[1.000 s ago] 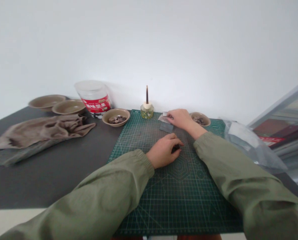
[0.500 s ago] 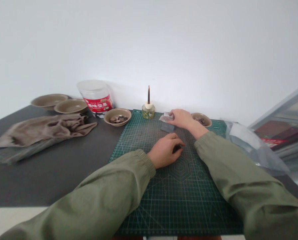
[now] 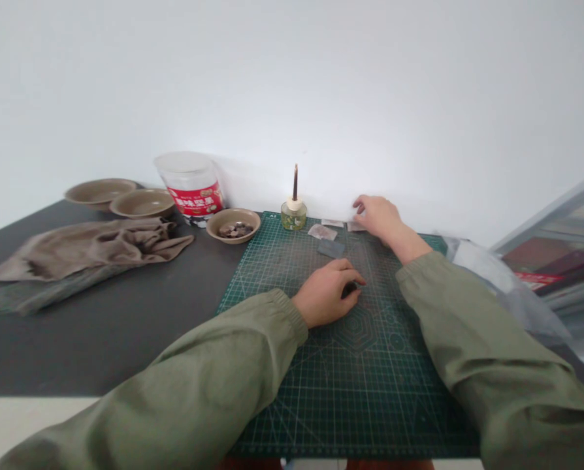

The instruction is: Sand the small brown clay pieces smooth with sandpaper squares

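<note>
My left hand [image 3: 327, 294] rests on the green cutting mat [image 3: 351, 405], its fingers curled and the thumb bent toward the forefinger. Whatever is pinched at those fingertips is too small or hidden to make out. At the mat's back edge my right hand [image 3: 379, 219] is raised, thumb and forefinger apart with nothing visible between them. A pale scrap [image 3: 355, 227] lies just below its fingers. Left of it are a whitish strip [image 3: 332, 223], a crumpled pale piece [image 3: 322, 232] and a dark grey flat piece [image 3: 330, 248].
A small glass jar [image 3: 293, 215] with a dark stick stands at the mat's back left. Beside it are a bowl of small brownish pieces [image 3: 233, 227], a plastic tub [image 3: 190, 186], two brown bowls [image 3: 100, 190] and a brown cloth [image 3: 91, 251]. A clear plastic bag [image 3: 502, 274] lies at right.
My right hand has let go of the crumpled pale piece, which now lies on the mat. It has moved right and up, covering the right-hand bowl. My left hand stays put.
</note>
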Demonstrator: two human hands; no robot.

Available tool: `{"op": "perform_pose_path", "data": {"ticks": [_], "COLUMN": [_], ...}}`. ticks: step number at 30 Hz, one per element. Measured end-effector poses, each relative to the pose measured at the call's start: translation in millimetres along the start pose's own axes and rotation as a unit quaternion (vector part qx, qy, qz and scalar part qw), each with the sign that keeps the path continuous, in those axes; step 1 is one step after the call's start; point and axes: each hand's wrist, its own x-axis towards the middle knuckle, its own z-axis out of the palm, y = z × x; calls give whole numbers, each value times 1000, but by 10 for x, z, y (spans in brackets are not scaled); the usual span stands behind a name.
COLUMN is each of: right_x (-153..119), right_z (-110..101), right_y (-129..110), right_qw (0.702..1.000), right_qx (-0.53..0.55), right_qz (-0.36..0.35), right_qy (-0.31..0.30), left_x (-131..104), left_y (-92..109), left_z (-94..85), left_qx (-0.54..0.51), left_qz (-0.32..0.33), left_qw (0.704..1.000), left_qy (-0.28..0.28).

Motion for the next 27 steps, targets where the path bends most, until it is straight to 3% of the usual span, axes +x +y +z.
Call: {"op": "perform_pose_path", "data": {"ticks": [6,14,21,24,27], "right_x": [-28,-97,-131,-165,-341], "right_z": [93,43,46,-27,-173], "right_y": [54,46,-14,-58,-114], "right_qw": [997,997,995,998,1000], "right_qx": [-57,-78,-82,-59,-24], "right_qz": [-5,-7,17,8,-17], "right_qy": [-53,-26,-55,-37,10], "left_x": [5,22,26,30,54], "left_y": [2,-20,-13,-45,-102], "left_z": [-11,-41,-79,-65,-45], "left_qx": [-10,-18,-38,-58,-90], "left_qz": [-1,-39,-54,-62,-88], "left_qw": [1000,998,995,992,980], "left_qy": [10,52,69,89,152]}}
